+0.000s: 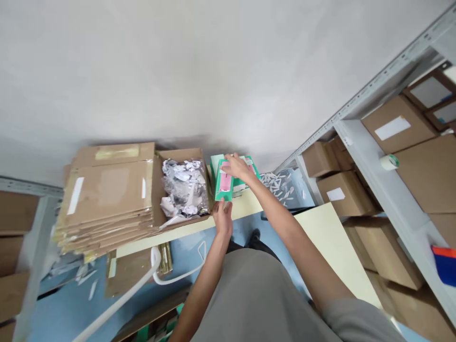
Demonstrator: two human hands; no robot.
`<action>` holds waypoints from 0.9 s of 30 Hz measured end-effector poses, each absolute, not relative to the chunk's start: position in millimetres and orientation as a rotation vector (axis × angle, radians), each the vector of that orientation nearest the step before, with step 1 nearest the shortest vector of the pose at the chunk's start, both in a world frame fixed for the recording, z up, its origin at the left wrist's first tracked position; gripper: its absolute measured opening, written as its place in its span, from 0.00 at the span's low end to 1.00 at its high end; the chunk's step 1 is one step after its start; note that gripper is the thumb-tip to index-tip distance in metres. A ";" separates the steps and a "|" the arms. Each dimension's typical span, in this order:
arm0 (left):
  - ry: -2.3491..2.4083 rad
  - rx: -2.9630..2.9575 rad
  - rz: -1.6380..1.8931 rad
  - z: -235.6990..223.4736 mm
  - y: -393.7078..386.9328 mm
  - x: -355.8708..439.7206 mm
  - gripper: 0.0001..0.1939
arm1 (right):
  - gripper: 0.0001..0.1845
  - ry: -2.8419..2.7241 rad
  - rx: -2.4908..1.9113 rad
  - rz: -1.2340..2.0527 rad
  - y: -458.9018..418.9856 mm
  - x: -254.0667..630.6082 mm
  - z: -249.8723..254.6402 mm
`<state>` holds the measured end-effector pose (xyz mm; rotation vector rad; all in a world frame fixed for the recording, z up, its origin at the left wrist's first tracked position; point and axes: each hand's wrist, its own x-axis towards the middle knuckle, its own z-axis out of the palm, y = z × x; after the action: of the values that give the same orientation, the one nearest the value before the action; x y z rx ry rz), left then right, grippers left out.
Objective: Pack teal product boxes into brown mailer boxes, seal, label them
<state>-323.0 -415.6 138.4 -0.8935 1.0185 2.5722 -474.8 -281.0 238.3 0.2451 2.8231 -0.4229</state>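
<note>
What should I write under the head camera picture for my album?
Two hands, left and right, on a green and pink box beside a carton of crumpled paper.

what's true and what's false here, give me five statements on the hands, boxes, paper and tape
1. Both hands touch the same green box. True.
2. The open box is empty. False: crumpled paper lies in it.
3. The cardboard stack stands left of the open box. True.
4. The tape roll is on the floor. False: it is on the right-hand shelf.
5. The left hand is nearer the person's body than the right hand. True.
</note>
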 end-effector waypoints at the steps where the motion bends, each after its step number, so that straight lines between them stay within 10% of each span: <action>1: 1.099 -0.916 2.547 136.3 -413.5 -317.5 0.14 | 0.30 2.841 0.263 -0.495 -275.8 -462.5 237.7; 8: 1.630 -0.414 2.187 135.2 -374.8 -245.2 0.28 | 0.26 3.079 0.715 -1.201 -200.4 -322.0 237.6; 16: 1.265 -0.101 1.905 144.0 -283.5 -155.6 0.20 | 0.26 2.818 1.698 -2.026 -86.4 -89.1 213.4; 27: 1.140 0.207 1.442 147.2 -125.6 4.3 0.20 | 0.29 2.534 2.394 -2.132 18.6 194.9 193.5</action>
<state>4.3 -125.6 147.2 0.2072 1.1402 1.4417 194.9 18.6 193.5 2.3937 2.5342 -2.1319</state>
